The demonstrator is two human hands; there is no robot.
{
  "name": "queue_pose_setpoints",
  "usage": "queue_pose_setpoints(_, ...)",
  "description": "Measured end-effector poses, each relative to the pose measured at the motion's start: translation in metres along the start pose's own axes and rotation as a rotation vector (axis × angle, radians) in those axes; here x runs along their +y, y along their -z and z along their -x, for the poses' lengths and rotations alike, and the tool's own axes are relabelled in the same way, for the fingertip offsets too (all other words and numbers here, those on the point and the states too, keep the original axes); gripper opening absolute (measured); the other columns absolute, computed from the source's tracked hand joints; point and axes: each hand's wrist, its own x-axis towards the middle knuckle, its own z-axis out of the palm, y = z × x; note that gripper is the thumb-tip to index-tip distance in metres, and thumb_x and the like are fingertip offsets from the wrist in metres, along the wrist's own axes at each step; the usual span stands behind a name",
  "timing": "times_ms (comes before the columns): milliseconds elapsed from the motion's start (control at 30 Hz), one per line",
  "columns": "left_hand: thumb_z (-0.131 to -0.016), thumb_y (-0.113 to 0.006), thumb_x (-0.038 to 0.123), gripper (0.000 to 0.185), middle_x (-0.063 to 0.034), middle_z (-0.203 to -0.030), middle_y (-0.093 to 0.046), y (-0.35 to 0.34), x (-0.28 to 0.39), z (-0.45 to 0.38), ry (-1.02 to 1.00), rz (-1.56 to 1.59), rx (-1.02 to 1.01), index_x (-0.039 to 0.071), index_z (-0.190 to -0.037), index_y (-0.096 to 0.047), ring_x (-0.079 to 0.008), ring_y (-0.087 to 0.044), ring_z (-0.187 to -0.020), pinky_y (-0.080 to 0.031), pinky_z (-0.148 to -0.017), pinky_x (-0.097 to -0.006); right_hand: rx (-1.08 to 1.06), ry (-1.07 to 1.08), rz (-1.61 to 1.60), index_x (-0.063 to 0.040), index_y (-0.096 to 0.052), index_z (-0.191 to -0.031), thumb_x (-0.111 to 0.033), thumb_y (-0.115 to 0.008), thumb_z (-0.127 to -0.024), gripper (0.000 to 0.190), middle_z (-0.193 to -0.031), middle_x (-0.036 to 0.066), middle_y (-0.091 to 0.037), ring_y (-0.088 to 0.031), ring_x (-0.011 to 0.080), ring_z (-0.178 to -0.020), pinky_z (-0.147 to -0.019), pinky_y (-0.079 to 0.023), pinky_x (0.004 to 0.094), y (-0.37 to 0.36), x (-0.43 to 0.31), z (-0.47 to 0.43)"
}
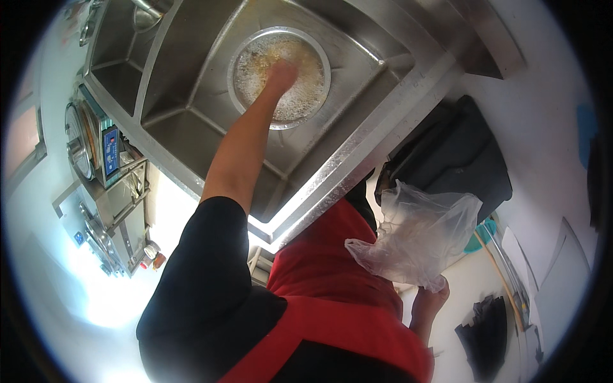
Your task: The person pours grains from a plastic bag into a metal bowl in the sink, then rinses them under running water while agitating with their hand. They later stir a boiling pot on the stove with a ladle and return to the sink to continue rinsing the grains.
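Note:
My left hand (282,75) reaches down into a round metal basin (326,79), with its fingers under frothy, yellowish water (304,98). The foam hides whether those fingers hold anything. The basin rests on the bottom of a stainless steel sink compartment (191,72). On the other side of my body, my right hand (437,294) grips the edge of a translucent plastic bag (416,234). This crumpled bag hangs out beside my red apron (330,268), outside the sink.
A black plastic bin (455,153) stands right of the sink. Past the bag are a teal plastic container (483,234) and a wooden pole (500,282). At left, a metal rack (119,206) carries kitchenware. Another sink compartment (115,52) lies at upper left.

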Motion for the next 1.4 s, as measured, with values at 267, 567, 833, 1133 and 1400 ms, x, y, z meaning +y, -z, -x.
queue_pose_setpoints(267,-0.095,-0.051,0.027,0.049,-0.0181,-0.129,-0.058,-0.008,0.004,0.046,-0.003,1.046,0.042,0.006,-0.139,-0.047,-0.0274,-0.057,-0.114,-0.047,-0.093,-0.0413,-0.067,0.012,0.026,0.001,-0.06,-0.086,0.0,-0.059,-0.086,0.002,-0.084,0.003,-0.063,-0.057,0.0109,-0.077,-0.069,-0.046,0.0261,0.002,0.001,-0.004)
queue_pose_setpoints(567,-0.086,-0.056,0.032,0.054,-0.0208,-0.131,-0.055,0.004,-0.042,0.085,0.262,0.44,0.552,0.007,-0.133,-0.051,-0.0375,-0.056,-0.116,-0.045,-0.096,-0.0422,-0.075,0.013,0.004,0.0,-0.061,-0.089,-0.001,-0.056,-0.088,0.006,-0.087,0.003,-0.064,-0.058,0.0103,-0.08,-0.072,-0.046,0.0259,0.003,0.0,-0.007)
queue_pose_setpoints(833,-0.092,-0.051,0.039,0.055,-0.017,-0.128,-0.057,-0.018,-0.025,0.064,0.422,1.377,0.328,0.004,-0.135,-0.047,-0.0318,-0.055,-0.118,-0.045,-0.098,-0.0461,0.01,-0.04,-0.139,-0.002,-0.058,-0.08,-0.008,-0.054,-0.093,0.015,-0.081,0.001,-0.061,-0.055,0.0088,-0.074,-0.067,-0.045,0.0244,-0.006,0.0,-0.005)
queue_pose_setpoints(1133,-0.096,-0.049,0.035,0.049,-0.0133,-0.128,-0.057,-0.033,-0.03,0.041,0.251,1.934,-0.028,0.005,-0.135,-0.048,-0.0304,-0.054,-0.118,-0.041,-0.104,-0.0437,-0.006,-0.052,-0.143,-0.003,-0.057,-0.075,-0.006,-0.055,-0.091,0.017,-0.078,0.0,-0.06,-0.053,0.0079,-0.071,-0.065,-0.044,0.0236,-0.012,-0.005,-0.005)
queue_pose_setpoints(1400,-0.096,-0.045,0.03,0.045,-0.0152,-0.132,-0.057,-0.02,-0.003,0.051,0.184,1.963,-0.051,0.005,-0.132,-0.051,-0.0352,-0.052,-0.121,-0.039,-0.105,-0.0475,0.028,-0.07,-0.162,-0.001,-0.06,-0.08,-0.005,-0.056,-0.09,0.012,-0.077,0.0,-0.06,-0.052,0.0074,-0.071,-0.065,-0.043,0.0233,-0.015,-0.01,0.0)
